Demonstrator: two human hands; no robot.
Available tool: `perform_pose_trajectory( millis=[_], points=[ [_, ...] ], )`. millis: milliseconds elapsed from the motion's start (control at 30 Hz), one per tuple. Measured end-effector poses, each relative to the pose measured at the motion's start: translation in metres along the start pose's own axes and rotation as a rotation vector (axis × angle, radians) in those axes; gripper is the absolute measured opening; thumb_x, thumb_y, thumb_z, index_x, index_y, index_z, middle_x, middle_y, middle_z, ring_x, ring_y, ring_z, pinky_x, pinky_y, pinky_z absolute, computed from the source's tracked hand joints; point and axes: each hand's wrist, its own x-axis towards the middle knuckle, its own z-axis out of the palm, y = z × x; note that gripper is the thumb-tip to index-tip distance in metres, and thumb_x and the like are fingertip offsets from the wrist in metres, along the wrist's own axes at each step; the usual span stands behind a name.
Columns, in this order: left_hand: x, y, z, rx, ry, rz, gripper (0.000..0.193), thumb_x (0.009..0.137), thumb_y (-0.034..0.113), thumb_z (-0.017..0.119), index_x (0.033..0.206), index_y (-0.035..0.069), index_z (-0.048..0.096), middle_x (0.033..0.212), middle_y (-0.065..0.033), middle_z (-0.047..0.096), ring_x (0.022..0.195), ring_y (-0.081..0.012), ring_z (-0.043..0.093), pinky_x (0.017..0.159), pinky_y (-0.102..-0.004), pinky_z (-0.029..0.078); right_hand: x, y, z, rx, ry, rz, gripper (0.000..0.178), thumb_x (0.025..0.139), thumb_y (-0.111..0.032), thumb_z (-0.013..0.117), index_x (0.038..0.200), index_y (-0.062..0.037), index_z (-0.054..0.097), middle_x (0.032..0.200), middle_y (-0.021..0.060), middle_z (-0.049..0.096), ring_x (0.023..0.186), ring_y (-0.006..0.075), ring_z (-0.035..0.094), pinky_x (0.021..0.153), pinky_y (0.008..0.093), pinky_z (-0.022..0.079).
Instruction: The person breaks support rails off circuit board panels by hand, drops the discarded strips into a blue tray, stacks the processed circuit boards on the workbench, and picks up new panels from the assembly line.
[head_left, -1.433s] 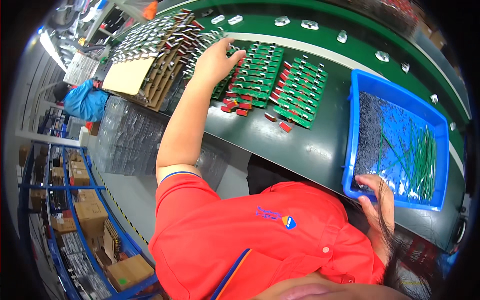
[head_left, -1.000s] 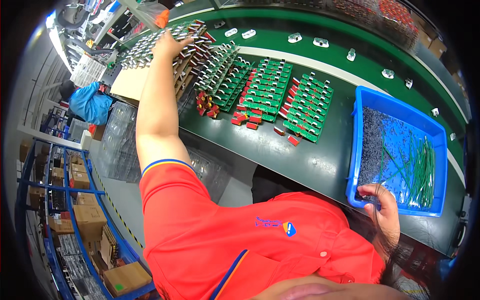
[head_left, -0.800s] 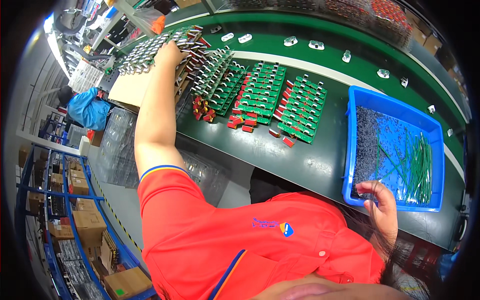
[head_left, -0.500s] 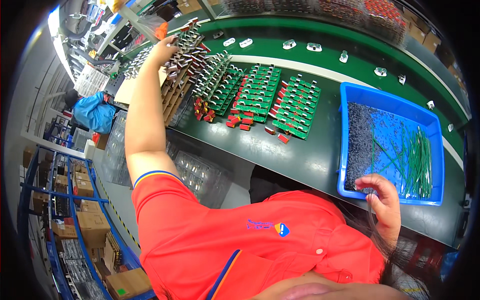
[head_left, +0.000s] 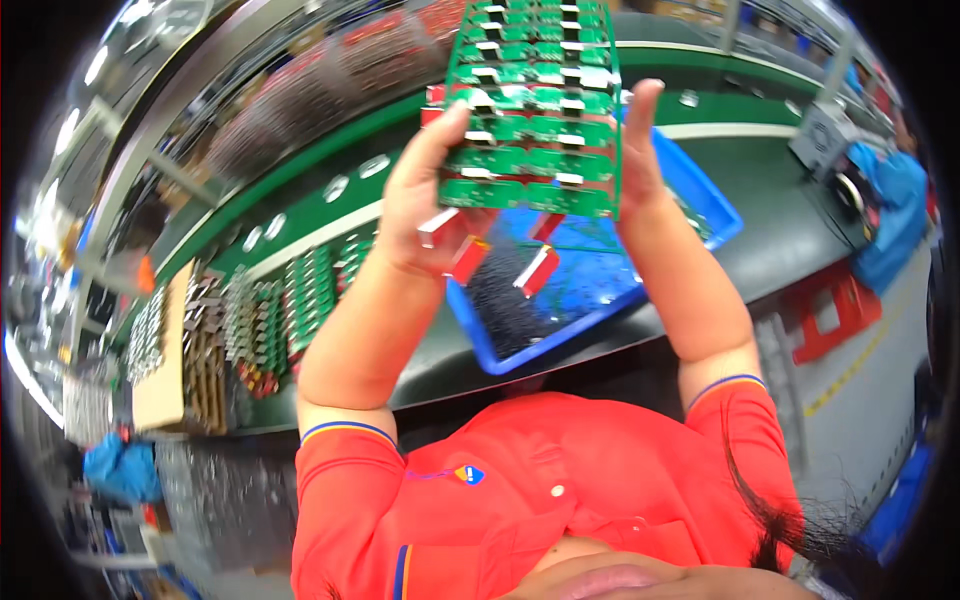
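A green circuit board panel, made of rows of small boards with white and black parts, is held up in front of me above the blue tray. My left hand is closed on its left edge, thumb on the front. At the opposite edge is my right hand, its thumb pointing up off the panel and its fingers hidden behind it. Red connector blocks hang below the panel's lower edge, some beside my left palm. Below lies the blue tray, partly hidden, with small black pieces in it.
More green board panels stand in rows on the bench at left, beside brown-backed boards and a cardboard sheet. Beyond runs a green conveyor with white parts. A grey box-shaped device and blue cloth are at right.
The view has turned to the right. My left hand has left the boards at far left and now grips a raised panel. My right hand has risen from the tray's near edge to that panel.
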Motion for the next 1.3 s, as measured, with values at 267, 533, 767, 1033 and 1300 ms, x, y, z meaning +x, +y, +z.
perform_pose_trajectory(
  millis=[267, 533, 767, 1033, 1300],
  points=[
    [0.103, -0.073, -0.004, 0.537, 0.020, 0.051, 0.047, 0.099, 0.032, 0.060, 0.132, 0.002, 0.049, 0.110, -0.0075, 0.064, 0.097, -0.0185, 0.062, 0.091, -0.0370, 0.051, -0.004, -0.068, -0.058, 0.152, 0.004, -0.130, 0.079, 0.097, -0.065, 0.027, 0.145, -0.0042, 0.045, 0.136, 0.0237, 0.056, 0.116, 0.0377, 0.062, 0.097, 0.0499, 0.053],
    [0.123, -0.103, -0.038, 0.480, 0.138, 0.050, 0.071, 0.098, 0.030, 0.063, 0.149, -0.004, 0.027, 0.138, -0.0157, 0.048, 0.124, -0.0243, 0.050, 0.102, -0.0424, 0.044, 0.009, -0.073, -0.114, -0.005, 0.332, 0.191, 0.073, 0.095, -0.068, 0.035, 0.130, -0.0081, 0.060, 0.116, 0.0153, 0.069, 0.100, 0.0293, 0.069, 0.082, 0.0497, 0.059],
    [0.127, -0.130, -0.094, 0.697, 0.179, -0.148, 0.085, 0.092, 0.037, 0.071, 0.149, -0.006, 0.026, 0.142, -0.0231, 0.047, 0.129, -0.0283, 0.048, 0.103, -0.0396, 0.043, 0.004, -0.021, -0.103, -0.164, 0.772, 0.374, 0.078, 0.094, -0.072, 0.036, 0.125, -0.0060, 0.063, 0.114, 0.0162, 0.069, 0.099, 0.0307, 0.068, 0.087, 0.0474, 0.057],
    [0.137, -0.109, -0.076, 0.493, 0.169, -0.092, 0.044, 0.105, 0.039, 0.047, 0.137, 0.008, 0.051, 0.127, -0.0071, 0.062, 0.112, -0.0201, 0.062, 0.091, -0.0391, 0.053, 0.008, -0.019, -0.150, -0.111, 0.369, 0.296, 0.065, 0.094, -0.066, 0.049, 0.115, -0.0081, 0.067, 0.102, 0.0088, 0.072, 0.088, 0.0229, 0.071, 0.081, 0.0390, 0.060],
    [0.134, -0.103, -0.073, 0.666, -0.018, 0.112, 0.052, 0.106, 0.041, 0.044, 0.137, 0.001, 0.053, 0.131, -0.0076, 0.060, 0.123, -0.0166, 0.051, 0.109, -0.0321, 0.034, 0.002, -0.016, -0.162, 0.079, 0.245, 0.208, 0.074, 0.096, -0.068, 0.043, 0.135, -0.0065, 0.057, 0.126, 0.0133, 0.066, 0.110, 0.0286, 0.065, 0.097, 0.0453, 0.053]
  ],
)
